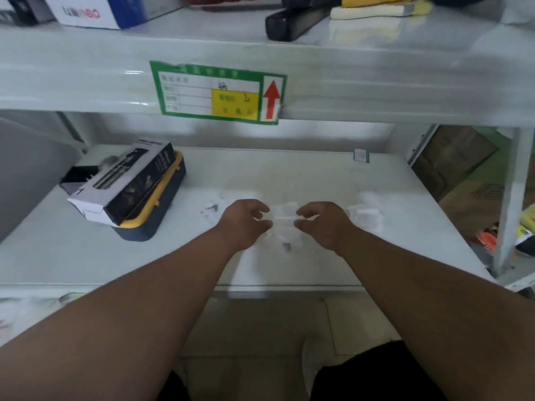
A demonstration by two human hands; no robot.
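Both my arms reach onto a white shelf (318, 175). My left hand (246, 219) and my right hand (324, 222) face each other, fingers and thumbs curled inward. Between them is a small translucent white piece (284, 215), blurred, perhaps clear plastic. Each hand appears to pinch one end of it just above the shelf surface. Under and around the hands lie white torn patches (367, 211) of paper or residue, stuck to the shelf.
A black-and-white carton (124, 183) lies on a navy and yellow case (150, 224) at the shelf's left. Above, a shelf edge carries a green label (217, 92) with a red arrow. Cardboard boxes (457, 160) and shoes (524, 241) are at right.
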